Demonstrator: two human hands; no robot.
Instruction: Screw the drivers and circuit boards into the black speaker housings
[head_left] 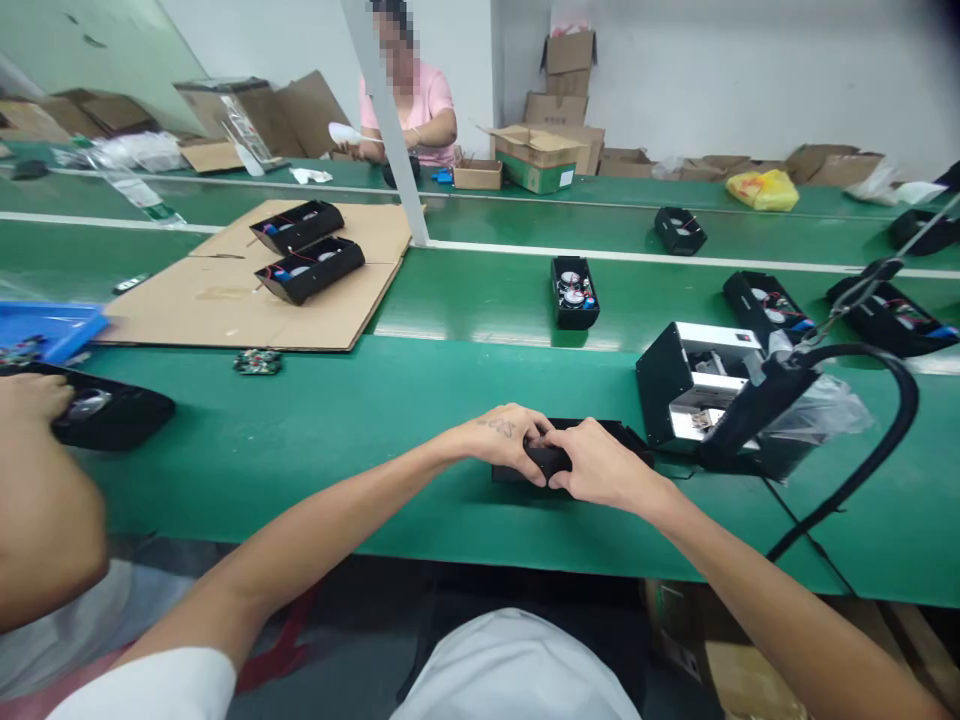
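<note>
In front of me on the green bench is a black speaker housing [517, 474], partly covered by my two hands. My left hand [510, 438] grips its near wall from the left, fingers curled over the edge. From the right, my right hand [596, 462] pinches the same wall, its thumb and fingertips close to those of the left. What lies inside the housing under my fingers is hidden. Right beside it stands a black and white bench device [660, 390] with an open front.
A black power driver [757, 405] hangs by a cable at the right. Other open housings [576, 292] with round parts and wires lie beyond, two on cardboard [225, 295]. A circuit board [257, 362] is left. A co-worker's arm [45, 480] reaches in; another person [427, 110] sits opposite.
</note>
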